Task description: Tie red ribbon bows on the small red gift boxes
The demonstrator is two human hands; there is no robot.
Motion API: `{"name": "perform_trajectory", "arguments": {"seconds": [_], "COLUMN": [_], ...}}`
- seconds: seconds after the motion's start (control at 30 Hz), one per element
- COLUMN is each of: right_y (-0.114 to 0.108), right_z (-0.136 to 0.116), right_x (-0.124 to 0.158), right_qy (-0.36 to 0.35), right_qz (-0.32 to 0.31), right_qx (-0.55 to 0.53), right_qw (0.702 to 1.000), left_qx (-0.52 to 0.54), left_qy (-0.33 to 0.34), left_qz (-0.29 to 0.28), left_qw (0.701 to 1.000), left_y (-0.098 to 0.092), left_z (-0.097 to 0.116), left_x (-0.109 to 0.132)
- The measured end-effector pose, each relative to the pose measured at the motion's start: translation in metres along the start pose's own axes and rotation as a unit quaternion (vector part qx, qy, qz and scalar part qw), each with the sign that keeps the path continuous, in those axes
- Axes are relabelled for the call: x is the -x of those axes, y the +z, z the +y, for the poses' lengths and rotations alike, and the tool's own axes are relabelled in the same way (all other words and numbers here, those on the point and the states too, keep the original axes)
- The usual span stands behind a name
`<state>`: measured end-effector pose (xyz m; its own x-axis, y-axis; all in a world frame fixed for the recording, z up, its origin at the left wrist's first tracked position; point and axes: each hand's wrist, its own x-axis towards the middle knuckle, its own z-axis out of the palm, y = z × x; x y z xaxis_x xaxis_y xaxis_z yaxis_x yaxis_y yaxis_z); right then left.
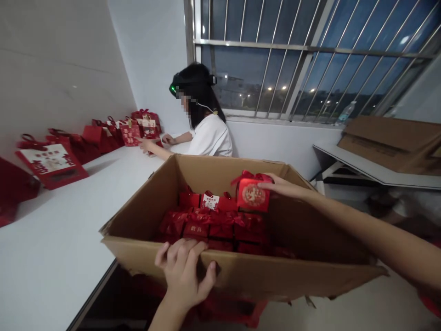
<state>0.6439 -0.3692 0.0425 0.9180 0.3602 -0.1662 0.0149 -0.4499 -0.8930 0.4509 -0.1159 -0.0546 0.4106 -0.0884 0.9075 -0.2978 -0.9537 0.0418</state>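
My right hand reaches over the far right part of a large open cardboard box, its fingers closed on a small red gift box with a ribbon bow and a round gold emblem. Over the near rim, the fingers of my left hand are hooked, gripping the cardboard wall. Rows of red gift boxes with ribbons fill the floor of the cardboard box. One at the back carries a white printed label.
Along the wall, red gift bags stand on a white table. A person in white handles bags there. At right, a folded-looking cardboard box lies on another table. A plastic bottle stands by the barred window.
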Motion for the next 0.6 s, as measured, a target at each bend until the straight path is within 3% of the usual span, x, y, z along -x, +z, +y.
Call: {"name": "perform_trajectory", "arguments": {"seconds": [0.07, 0.2, 0.33, 0.47, 0.6], "right_y": [0.001, 0.007, 0.006, 0.001, -0.006], "right_z": [0.006, 0.013, 0.016, 0.019, 0.018], "right_x": [-0.011, -0.019, -0.019, -0.021, -0.019], "right_qy": [0.087, 0.171, 0.206, 0.188, 0.101], "right_qz": [-0.055, -0.112, -0.128, -0.134, -0.12], "right_qx": [-0.121, -0.313, -0.358, -0.362, -0.287], "right_qw": [0.987, 0.928, 0.902, 0.903, 0.945], "left_qx": [-0.019, -0.017, -0.015, -0.01, -0.006], "left_qy": [0.016, 0.011, 0.007, 0.015, 0.027], "left_qz": [0.042, 0.082, 0.09, 0.097, 0.09], "left_qw": [0.999, 0.996, 0.996, 0.995, 0.996], "left_y": [0.01, 0.02, 0.021, 0.02, 0.019], "left_z": [-0.003, -0.003, -0.002, -0.002, -0.006], "left_x": [0.001, 0.002, 0.001, 0.0, 0.001]}}
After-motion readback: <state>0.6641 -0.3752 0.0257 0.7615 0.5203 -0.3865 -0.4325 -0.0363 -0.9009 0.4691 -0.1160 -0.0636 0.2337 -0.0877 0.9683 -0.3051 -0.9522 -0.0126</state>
